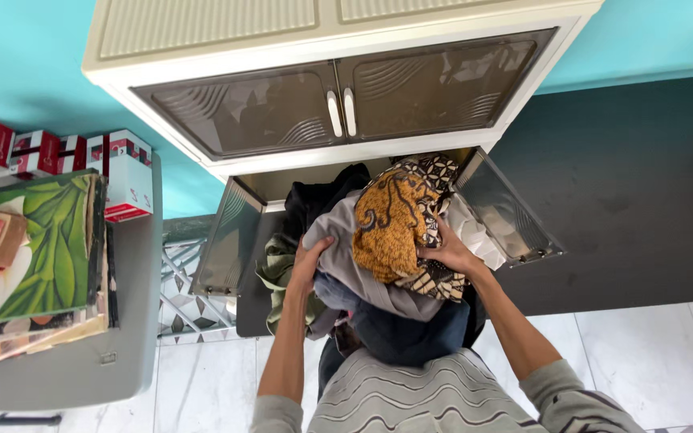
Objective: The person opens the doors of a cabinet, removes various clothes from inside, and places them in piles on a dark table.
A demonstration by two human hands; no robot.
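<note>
Turquoise wall and a dark panel form the background, with pale marbled floor tiles below. Directly ahead of the hands stands a cream plastic cabinet (338, 48). Its upper pair of smoky translucent doors (338, 112), moulded with wavy lines and fitted with two white handles, is closed. The lower doors (507, 212) stand wide open to either side of the hands.

Between the hands is a bundle of clothes (387, 265), held against the person's chest at the mouth of the open compartment. The left hand (308, 261) presses flat against the bundle's left side, on soft grey fabric. The right hand (449, 252) grips its right side, fingers spread over a black-and-cream patterned cloth. On top sits a crumpled mustard-yellow batik cloth (391, 228) with dark swirls. Dark blue and black garments hang underneath, and an olive-green piece droops beside the left hand.

Judging by this, the work is partway: the bundle is gathered and lifted to the compartment opening, but none of it is sorted or laid flat, and both hands carry its weight. Whether anything already lies inside the compartment cannot be seen.

Well to the left of the left hand, a grey tabletop (74, 369) carries a flat board printed with green leaves (38, 244), and red-and-white cardboard boxes (126, 172) stand behind it.
</note>
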